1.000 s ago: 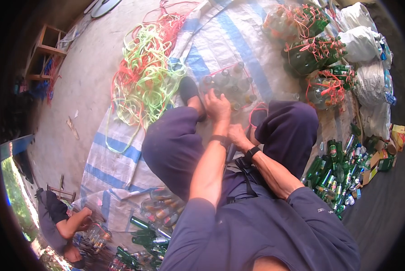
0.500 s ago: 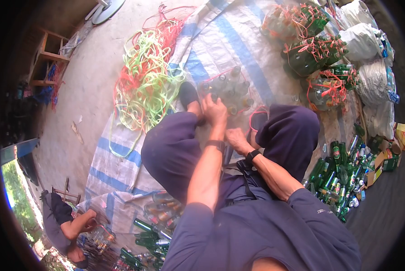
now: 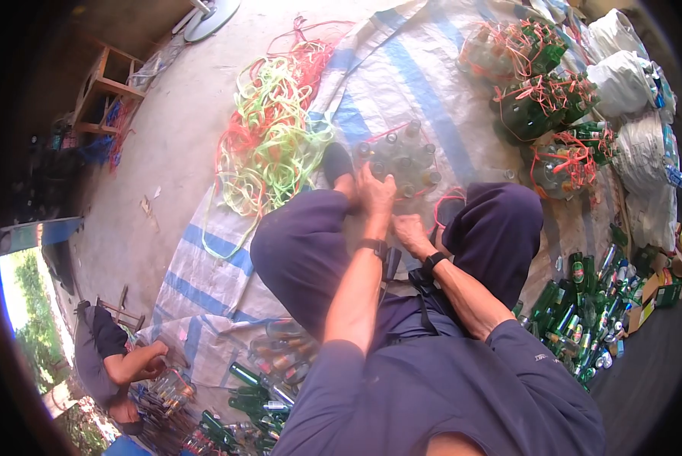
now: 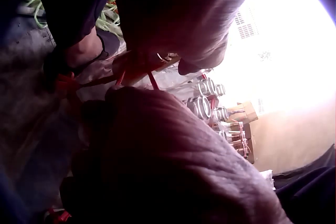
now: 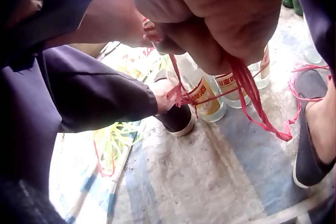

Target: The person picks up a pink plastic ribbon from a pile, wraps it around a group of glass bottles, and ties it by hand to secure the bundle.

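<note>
A cluster of clear glass bottles [image 3: 403, 161] stands upright on the sheet between the feet, with red plastic twine [image 5: 252, 103] passing round it. My left hand [image 3: 374, 191] is at the near left side of the cluster, close to the bottle necks. Between its fingers runs a strand of the twine, seen in the right wrist view. Nearer my body, my right hand [image 3: 412, 234] has curled fingers and grips a bunch of strands that hangs below it. A small knotted tangle of twine lies against a labelled bottle [image 5: 208, 100]. The left fingertips are partly hidden.
A heap of green and red twine [image 3: 272, 125] lies at the left. Tied bottle bundles [image 3: 542, 106] and white sacks [image 3: 622, 83] line the far right. Loose green bottles [image 3: 577, 304] lie at the right. Another person [image 3: 109, 357] crouches at lower left.
The head view has shifted, so the scene sits further right. My right hand has drawn slightly away from the left wrist. The left hand stays by the bottle cluster.
</note>
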A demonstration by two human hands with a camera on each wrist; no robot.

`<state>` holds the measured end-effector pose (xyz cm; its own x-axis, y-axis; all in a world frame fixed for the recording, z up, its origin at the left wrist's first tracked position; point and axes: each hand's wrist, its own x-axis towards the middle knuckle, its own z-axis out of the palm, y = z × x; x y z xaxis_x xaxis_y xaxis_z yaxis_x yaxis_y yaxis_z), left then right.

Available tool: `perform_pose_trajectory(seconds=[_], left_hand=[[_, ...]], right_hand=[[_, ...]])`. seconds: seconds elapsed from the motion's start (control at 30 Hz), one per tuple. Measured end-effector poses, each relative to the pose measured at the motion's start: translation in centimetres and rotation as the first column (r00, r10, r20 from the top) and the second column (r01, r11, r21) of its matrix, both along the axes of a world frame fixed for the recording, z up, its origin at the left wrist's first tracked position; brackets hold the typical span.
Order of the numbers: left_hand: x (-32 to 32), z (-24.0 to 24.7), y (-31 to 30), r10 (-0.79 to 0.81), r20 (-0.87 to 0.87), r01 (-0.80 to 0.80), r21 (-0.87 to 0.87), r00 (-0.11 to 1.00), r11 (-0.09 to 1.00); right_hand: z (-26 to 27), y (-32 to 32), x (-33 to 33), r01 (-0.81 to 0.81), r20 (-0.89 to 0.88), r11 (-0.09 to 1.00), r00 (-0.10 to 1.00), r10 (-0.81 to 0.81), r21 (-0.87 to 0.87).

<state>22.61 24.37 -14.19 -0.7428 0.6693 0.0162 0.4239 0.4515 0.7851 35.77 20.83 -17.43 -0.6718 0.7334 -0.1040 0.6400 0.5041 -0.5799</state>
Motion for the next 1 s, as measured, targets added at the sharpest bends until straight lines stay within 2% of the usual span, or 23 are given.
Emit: perform_pose_trajectory(seconds=[0.07, 0.17, 0.2, 0.27, 0.3, 0.33, 0.37, 0.4, 0.43, 0.47, 0.5, 0.57, 0.63, 0.7, 0.77, 0.8, 0.87, 0.9, 0.97, 1.0], left_hand=[[-0.2, -1.0, -0.4, -0.031, 0.093, 0.023, 0.081, 0.995, 0.996], [-0.1, 1.9, -1.4, -0.099, 0.174, 0.088, 0.071, 0.980, 0.994], [0.0, 1.2, -1.7, -0.100, 0.173, 0.090, 0.066, 0.980, 0.994], [0.3, 0.0, -2.4, -0.129, 0.098, 0.106, 0.207, 0.987, 0.973], [0.5, 0.5, -2.7, -0.130, 0.095, 0.109, 0.204, 0.987, 0.973], [1.0, 1.2, -3.3, -0.076, 0.168, 0.042, 0.197, 0.983, 0.980], [1.4, 1.9, -3.8, -0.019, 0.239, -0.026, 0.185, 0.971, 0.982], [1.5, 1.7, -4.3, -0.020, 0.238, -0.025, 0.183, 0.971, 0.983], [1.6, 1.4, -4.7, 0.040, 0.287, -0.073, 0.107, 0.957, 0.992], [1.6, 1.0, -5.0, 0.102, 0.331, -0.118, 0.028, 0.938, 0.993], [1.6, 0.9, -5.2, 0.103, 0.330, -0.119, 0.027, 0.938, 0.993], [1.5, 0.6, -5.5, 0.056, 0.327, -0.013, -0.132, 0.944, 0.991], [2.0, 1.7, -5.4, 0.102, 0.344, -0.055, -0.144, 0.933, 0.988], [2.5, 1.6, -5.3, 0.144, 0.365, -0.092, -0.156, 0.920, 0.983], [2.6, -0.2, -5.2, 0.112, 0.393, -0.104, -0.043, 0.913, 0.994], [2.5, 0.2, -5.2, 0.113, 0.394, -0.104, -0.044, 0.912, 0.994], [2.4, 1.0, -5.1, 0.075, 0.689, -0.099, -0.004, 0.721, 0.995], [2.6, 1.0, -4.9, 0.074, 0.691, -0.099, -0.004, 0.719, 0.995], [2.9, 0.9, -4.6, 0.084, 0.784, -0.228, 0.074, 0.615, 0.971], [2.9, 1.4, -4.5, 0.085, 0.786, -0.227, 0.072, 0.612, 0.971]], right_hand=[[0.0, 0.0, 0.0, -0.004, 0.017, 1.000, 1.000, 0.004, 0.001], [0.0, -0.1, 0.0, -0.018, 0.047, 0.996, 0.999, 0.014, 0.093], [-0.5, 0.1, -0.1, -0.037, 0.093, 0.993, 0.995, 0.027, 0.111], [-1.4, 0.1, -0.1, -0.056, 0.136, 0.991, 0.990, 0.038, 0.125], [-1.8, 0.1, -0.1, 0.017, 0.090, 0.997, 0.996, -0.024, 0.078], [-1.4, 0.0, -0.2, 0.089, 0.047, 0.996, 0.995, -0.090, 0.026], [-0.9, -0.1, -0.2, 0.090, 0.046, 0.996, 0.995, -0.091, 0.024], [1.3, -0.1, -0.6, 0.252, -0.022, 0.956, 0.966, -0.258, -0.152], [2.1, -0.2, -0.7, 0.384, -0.059, 0.862, 0.903, -0.425, -0.331], [2.2, -0.1, -0.8, 0.384, -0.059, 0.861, 0.903, -0.425, -0.333], [2.1, 0.0, -0.8, 0.377, -0.064, 0.867, 0.906, -0.418, -0.325], [1.9, -0.2, -0.6, 0.369, -0.069, 0.873, 0.910, -0.410, -0.319], [3.7, -0.2, -0.6, 0.445, -0.024, 0.752, 0.854, -0.521, -0.487], [4.0, -0.2, -0.3, 0.431, -0.039, 0.770, 0.862, -0.506, -0.470], [3.8, 0.0, -0.2, 0.412, -0.054, 0.791, 0.873, -0.485, -0.453], [3.7, 0.0, -0.3, 0.429, -0.042, 0.765, 0.860, -0.509, -0.481], [3.7, 0.0, -0.1, 0.447, -0.027, 0.736, 0.846, -0.533, -0.509], [4.0, 0.1, 0.1, 0.433, -0.040, 0.747, 0.853, -0.521, -0.504], [4.5, 0.2, 0.2, 0.420, -0.052, 0.759, 0.859, -0.510, -0.498], [4.7, 0.1, 0.2, 0.416, -0.036, 0.761, 0.867, -0.497, -0.498]])
